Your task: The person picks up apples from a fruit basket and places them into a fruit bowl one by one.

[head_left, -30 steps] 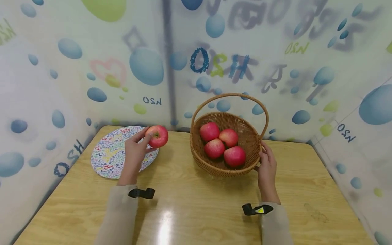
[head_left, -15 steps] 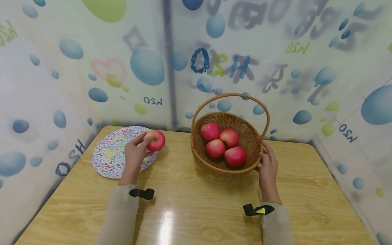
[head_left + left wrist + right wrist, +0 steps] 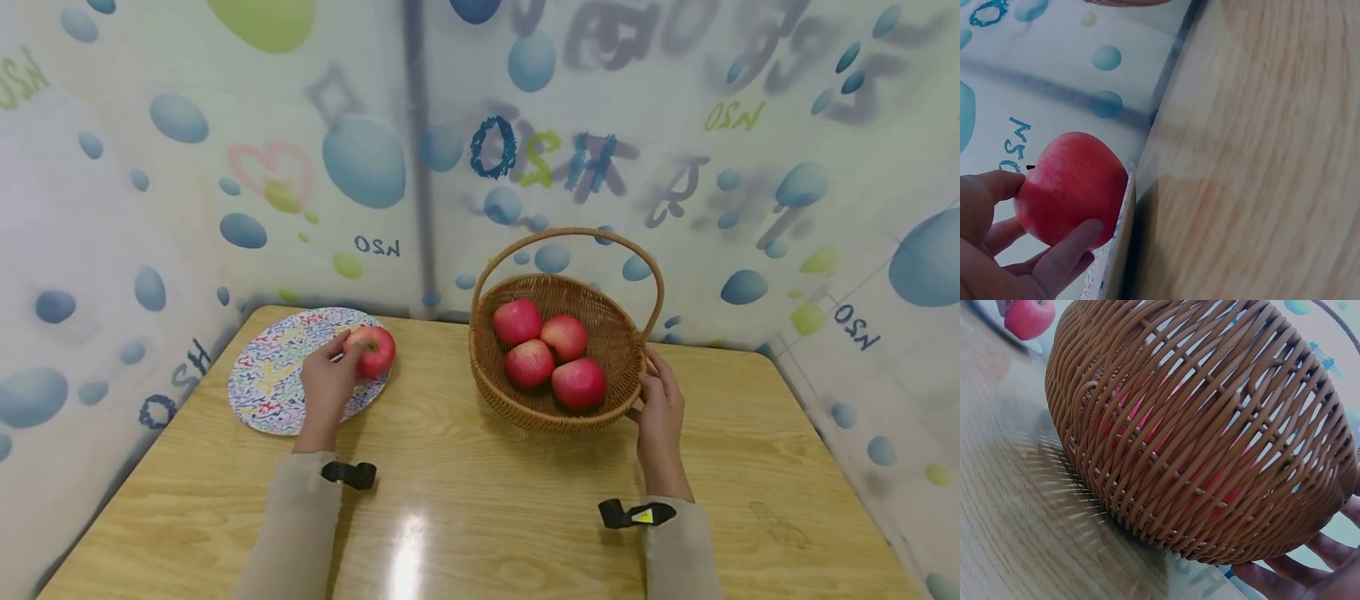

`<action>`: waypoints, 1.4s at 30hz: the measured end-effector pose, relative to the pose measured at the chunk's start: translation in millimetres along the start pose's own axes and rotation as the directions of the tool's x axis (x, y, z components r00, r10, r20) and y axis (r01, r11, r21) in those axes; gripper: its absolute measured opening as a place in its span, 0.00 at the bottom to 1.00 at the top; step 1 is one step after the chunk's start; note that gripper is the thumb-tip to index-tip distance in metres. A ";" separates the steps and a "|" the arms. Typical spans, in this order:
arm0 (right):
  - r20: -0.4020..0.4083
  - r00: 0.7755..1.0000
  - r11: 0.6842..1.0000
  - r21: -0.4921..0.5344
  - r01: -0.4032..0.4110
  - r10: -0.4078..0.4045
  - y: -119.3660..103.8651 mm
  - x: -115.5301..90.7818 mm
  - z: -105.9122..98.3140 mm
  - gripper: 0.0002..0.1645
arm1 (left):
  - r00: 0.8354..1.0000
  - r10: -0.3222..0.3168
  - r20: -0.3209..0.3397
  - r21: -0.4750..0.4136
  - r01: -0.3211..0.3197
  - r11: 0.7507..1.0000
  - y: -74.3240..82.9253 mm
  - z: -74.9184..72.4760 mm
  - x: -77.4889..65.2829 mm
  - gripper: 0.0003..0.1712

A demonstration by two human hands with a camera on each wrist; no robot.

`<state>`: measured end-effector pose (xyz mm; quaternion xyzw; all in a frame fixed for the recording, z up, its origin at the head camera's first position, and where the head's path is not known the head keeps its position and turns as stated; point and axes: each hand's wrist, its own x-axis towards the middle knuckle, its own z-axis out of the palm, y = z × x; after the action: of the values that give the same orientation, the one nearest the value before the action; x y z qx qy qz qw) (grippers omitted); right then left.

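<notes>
My left hand (image 3: 330,379) grips a red apple (image 3: 377,353) with thumb and fingers, over the right part of a plate (image 3: 262,379) with a multicoloured squiggle pattern. In the left wrist view the apple (image 3: 1075,187) is right at the plate's face (image 3: 1121,240), seen nearly edge-on; it seems to touch it. My right hand (image 3: 660,417) holds the right side of a brown wicker basket (image 3: 551,421) with a tall arched handle. Several red apples (image 3: 529,363) lie inside. From the right wrist, fingers (image 3: 1285,578) show against the basket's woven wall (image 3: 1185,444).
The light wooden table (image 3: 465,500) runs up to a pale wall (image 3: 300,108) printed with blue and green drops and lettering. Between plate and basket lies a strip of bare wood. Black camera straps (image 3: 348,475) sit at both wrists.
My left hand has brought the apple left and down, from beyond the plate's right edge to over the plate. The right hand and basket stay about where they were.
</notes>
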<state>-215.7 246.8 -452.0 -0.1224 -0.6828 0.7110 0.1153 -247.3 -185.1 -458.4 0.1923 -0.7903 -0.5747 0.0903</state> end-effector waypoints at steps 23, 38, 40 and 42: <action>0.001 1.000 1.000 -0.009 -0.012 0.012 0.1 0.1 -0.6 0.31 | 0.984 0.154 -0.088 0.075 -0.148 0.986 -8.2 -0.2 3.8 0.25; -0.001 1.000 1.000 -0.004 -0.022 0.022 -2.7 -0.6 0.9 0.30 | 0.989 0.138 -0.060 0.117 -0.131 0.984 -8.6 0.7 3.4 0.29; -0.001 1.000 1.000 -0.004 -0.021 0.021 -3.2 -0.7 0.6 0.30 | 0.991 0.121 -0.051 0.112 -0.114 0.987 -8.6 0.0 3.8 0.30; 0.002 1.000 1.000 0.003 -0.017 0.017 -3.5 -0.4 0.5 0.30 | 0.992 0.114 -0.048 0.113 -0.108 0.988 -8.1 -0.5 3.8 0.31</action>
<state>-215.5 246.3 -448.5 -0.1274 -0.6807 0.7131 0.1089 -249.0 -189.2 -466.2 0.1682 -0.8275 -0.5190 0.1327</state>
